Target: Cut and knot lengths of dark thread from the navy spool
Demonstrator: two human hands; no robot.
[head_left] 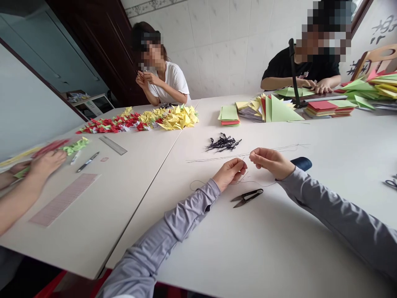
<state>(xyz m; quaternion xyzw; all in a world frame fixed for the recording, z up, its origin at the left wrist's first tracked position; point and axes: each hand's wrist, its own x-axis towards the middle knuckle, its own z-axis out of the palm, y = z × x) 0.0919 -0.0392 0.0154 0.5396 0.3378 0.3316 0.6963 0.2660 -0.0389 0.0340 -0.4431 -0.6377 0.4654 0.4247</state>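
One fine thread [252,181] lay in a loose curve roughly parallel to the near edge of the worktop [263,252]; our left hand [229,171], the nearer, pinched part of it, while our right hand [273,161], just beside, pressed its fingertips together, on what we could not tell.

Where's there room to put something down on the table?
A wide patch of table lies bare between the snips, near edge and grey sleeves. Another lies between the dark blue object and the black thing at right. It's crowded around the left hand and right hand, with thread and black cords, and along the far side, with paper stacks and folded paper.
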